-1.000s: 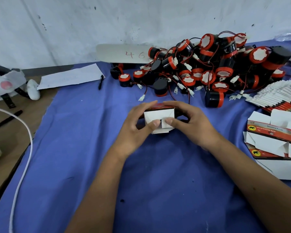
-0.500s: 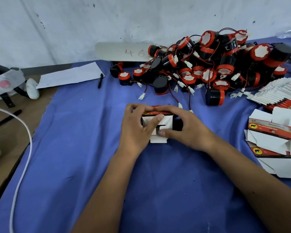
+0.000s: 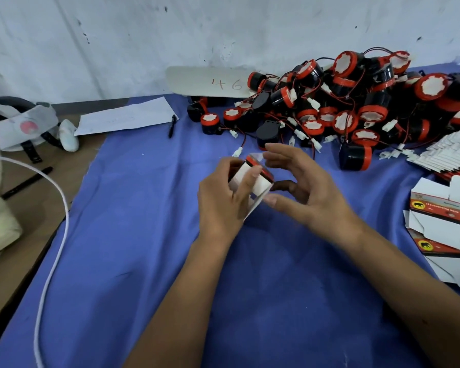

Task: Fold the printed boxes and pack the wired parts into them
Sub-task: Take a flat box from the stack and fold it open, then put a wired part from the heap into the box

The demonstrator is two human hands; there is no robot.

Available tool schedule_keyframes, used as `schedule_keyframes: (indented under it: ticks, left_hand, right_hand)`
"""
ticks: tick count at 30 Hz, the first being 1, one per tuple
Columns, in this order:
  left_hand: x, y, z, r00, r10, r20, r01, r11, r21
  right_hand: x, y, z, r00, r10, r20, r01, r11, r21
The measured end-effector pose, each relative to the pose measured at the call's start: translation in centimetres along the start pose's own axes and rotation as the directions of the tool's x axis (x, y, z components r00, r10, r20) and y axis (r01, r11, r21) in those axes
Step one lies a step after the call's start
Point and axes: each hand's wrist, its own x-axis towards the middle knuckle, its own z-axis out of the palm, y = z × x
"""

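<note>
At the far left a white headset [image 3: 19, 123] and a white cable [image 3: 56, 229] lie on the bare wood of the tabletop [image 3: 24, 208], with a sheet of paper [image 3: 128, 116] and a black pen [image 3: 172, 125] at the back edge of the blue cloth [image 3: 133, 235].

The left hand [image 3: 225, 203] grips a small printed box [image 3: 250, 179], fingers wrapped behind it and thumb pressed across its white near face. The box is held above the cloth, tilted, its long axis running from upper left to lower right, red edge uppermost and a white flap hanging open below. Half a second ago it sat level and low between both hands; now it is raised and turned.

The right hand [image 3: 300, 192] has let go: its fingers are spread and loosely curved just beside the box, thumb tip near the hanging flap, holding nothing. Motion blur hides whether it touches the flap.

Behind the hands, a heap of black-and-red wired parts [image 3: 351, 107] rests against the wall. At the right lie flat box blanks [image 3: 449, 155] and two half-folded boxes [image 3: 446, 224].
</note>
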Motion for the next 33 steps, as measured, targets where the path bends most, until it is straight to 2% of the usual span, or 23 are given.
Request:
schedule_keyframes:
  ticks: [2, 4, 8, 12, 15, 20, 25, 29, 33]
  left_hand:
    - [0.0, 0.2, 0.1, 0.995, -0.07, -0.073, 0.067, 0.997, -0.037]
    - [-0.3, 0.6, 0.5, 0.996, -0.072, -0.06, 0.065, 0.993, -0.102]
    - [-0.6, 1.7, 1.2, 0.993, -0.06, 0.105, 0.087, 0.959, -0.268]
    - [-0.7, 2.0, 1.3, 0.959, -0.132, 0.252, 0.227, 0.888, -0.4]
    - [-1.3, 2.6, 1.7, 0.941, -0.116, 0.318, 0.234, 0.901, -0.366]
    - [-1.3, 2.1, 2.1, 0.955, -0.039, 0.295, 0.145, 0.926, -0.347]
    - [-1.9, 2.1, 3.0, 0.948, 0.037, 0.315, 0.089, 0.923, -0.375]
    - [-1.6, 1.9, 2.9, 0.951, 0.013, 0.309, 0.122, 0.901, -0.415]
    - [-1.0, 1.8, 2.0, 0.966, -0.034, 0.256, 0.162, 0.85, -0.501]
  right_hand:
    - [-0.1, -0.1, 0.7, 1.0, -0.003, -0.013, 0.002, 0.992, -0.123]
    - [-0.2, 0.0, 1.3, 0.999, 0.035, -0.02, -0.038, 0.986, -0.161]
    - [-0.1, 0.1, 1.3, 0.995, 0.089, -0.055, -0.091, 0.995, -0.045]
    - [-0.1, 0.6, 0.9, 0.98, 0.13, -0.15, -0.13, 0.991, 0.006]
    - [0.0, 1.2, 0.6, 0.941, 0.241, -0.239, -0.217, 0.968, 0.124]
    - [0.1, 1.1, 0.6, 0.935, 0.284, -0.211, -0.242, 0.949, 0.204]
    - [0.3, 1.0, 0.6, 0.909, 0.33, -0.254, -0.303, 0.943, 0.141]
    - [0.5, 1.2, 0.8, 0.908, 0.32, -0.27, -0.307, 0.947, 0.091]
    - [0.4, 1.5, 0.5, 0.864, 0.413, -0.288, -0.318, 0.891, 0.324]
